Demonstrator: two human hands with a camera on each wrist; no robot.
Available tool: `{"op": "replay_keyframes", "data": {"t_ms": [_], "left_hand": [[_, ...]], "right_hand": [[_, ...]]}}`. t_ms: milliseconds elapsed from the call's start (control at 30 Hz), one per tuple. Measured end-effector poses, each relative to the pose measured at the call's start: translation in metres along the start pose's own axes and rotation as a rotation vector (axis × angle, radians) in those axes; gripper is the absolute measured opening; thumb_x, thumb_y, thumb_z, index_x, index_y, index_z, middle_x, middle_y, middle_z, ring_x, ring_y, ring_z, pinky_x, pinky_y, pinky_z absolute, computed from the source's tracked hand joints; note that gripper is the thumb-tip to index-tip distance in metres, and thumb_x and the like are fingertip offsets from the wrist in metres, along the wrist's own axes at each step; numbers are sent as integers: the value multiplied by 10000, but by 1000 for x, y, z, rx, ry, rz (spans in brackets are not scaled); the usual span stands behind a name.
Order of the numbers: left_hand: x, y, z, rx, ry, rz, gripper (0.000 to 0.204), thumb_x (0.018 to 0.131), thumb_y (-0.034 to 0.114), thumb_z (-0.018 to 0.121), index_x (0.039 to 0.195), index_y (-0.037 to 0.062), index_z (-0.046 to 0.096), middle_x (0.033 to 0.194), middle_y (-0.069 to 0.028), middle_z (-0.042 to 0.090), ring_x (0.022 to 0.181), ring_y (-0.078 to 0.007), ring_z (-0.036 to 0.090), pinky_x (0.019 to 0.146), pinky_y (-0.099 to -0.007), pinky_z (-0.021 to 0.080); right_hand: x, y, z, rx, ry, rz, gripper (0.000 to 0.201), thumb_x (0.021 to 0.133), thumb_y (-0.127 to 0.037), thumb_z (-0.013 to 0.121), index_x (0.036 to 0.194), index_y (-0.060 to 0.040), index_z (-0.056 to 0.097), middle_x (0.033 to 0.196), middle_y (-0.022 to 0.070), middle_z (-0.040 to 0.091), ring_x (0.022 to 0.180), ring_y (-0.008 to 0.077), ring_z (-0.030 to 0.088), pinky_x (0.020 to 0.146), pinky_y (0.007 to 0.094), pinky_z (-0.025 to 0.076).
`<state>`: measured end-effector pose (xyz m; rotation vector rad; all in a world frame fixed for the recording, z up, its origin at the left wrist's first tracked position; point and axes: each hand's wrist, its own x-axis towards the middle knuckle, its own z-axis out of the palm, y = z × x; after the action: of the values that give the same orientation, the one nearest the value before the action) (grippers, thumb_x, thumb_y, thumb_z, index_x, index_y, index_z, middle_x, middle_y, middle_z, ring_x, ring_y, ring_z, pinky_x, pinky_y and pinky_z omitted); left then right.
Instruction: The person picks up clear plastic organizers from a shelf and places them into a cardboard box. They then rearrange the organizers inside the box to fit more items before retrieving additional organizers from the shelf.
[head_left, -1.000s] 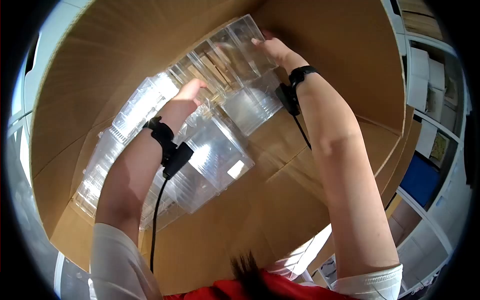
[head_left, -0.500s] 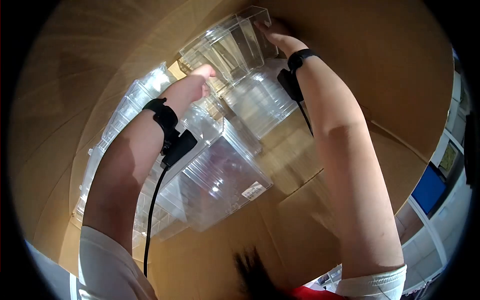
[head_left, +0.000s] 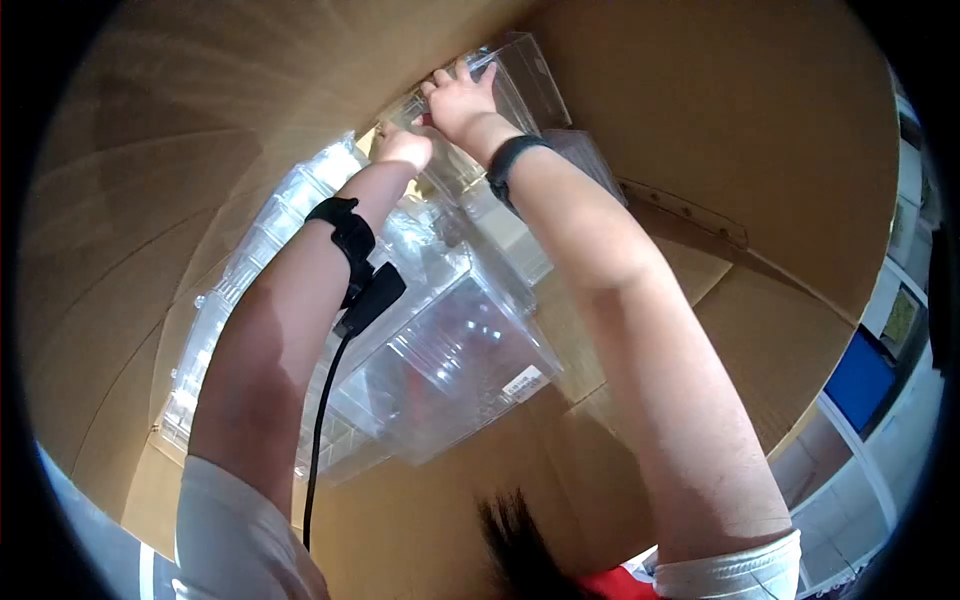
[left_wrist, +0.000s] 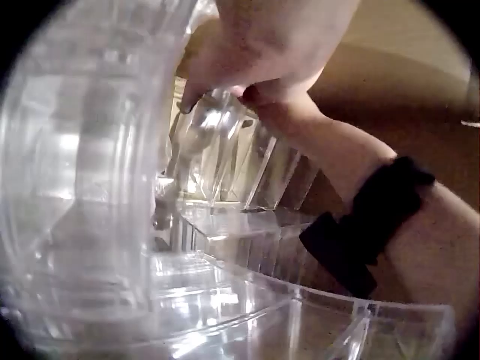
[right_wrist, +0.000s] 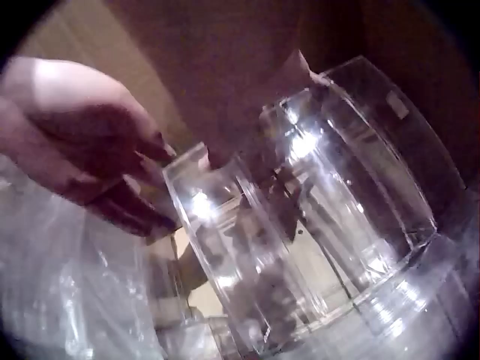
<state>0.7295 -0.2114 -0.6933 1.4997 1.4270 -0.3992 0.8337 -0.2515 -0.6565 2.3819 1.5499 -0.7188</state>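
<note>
Inside a large cardboard box, a clear plastic divided container point(head_left: 535, 75) stands against the far wall in the head view. My right hand point(head_left: 462, 105) lies across its top, fingers spread and bent over the upper edge, gripping it. In the right wrist view, the container's clear dividers point(right_wrist: 259, 240) stand below the shadowed right hand point(right_wrist: 232, 71). At the container's left end is my left hand point(head_left: 405, 150). The right wrist view shows the left hand point(right_wrist: 82, 127) with its fingers extended and fingertips right at the container's end. Both hands overlap in the left wrist view.
A big clear bin point(head_left: 450, 350) with a white label sits nearer me on the cardboard floor point(head_left: 480, 460). Stacked clear plastic trays point(head_left: 240, 290) line the left wall. Another clear bin point(head_left: 590, 160) stands at the back right. Shelves point(head_left: 880, 370) show outside the box on the right.
My right hand has moved left from the container's right end to its top, closer to my left hand. The left hand stays near the left end.
</note>
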Motion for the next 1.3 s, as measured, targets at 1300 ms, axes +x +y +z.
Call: {"op": "replay_keyframes", "data": {"t_ms": [1300], "left_hand": [[-226, -42, -184, 676, -35, 799, 519, 821, 282, 511, 1296, 111, 388, 1411, -109, 268, 1292, -292, 267, 1051, -448, 224]], "right_hand": [[-87, 16, -78, -143, -513, -207, 480, 800, -237, 487, 1263, -121, 439, 1312, 119, 417, 1218, 282, 381, 1010, 400, 308]]}}
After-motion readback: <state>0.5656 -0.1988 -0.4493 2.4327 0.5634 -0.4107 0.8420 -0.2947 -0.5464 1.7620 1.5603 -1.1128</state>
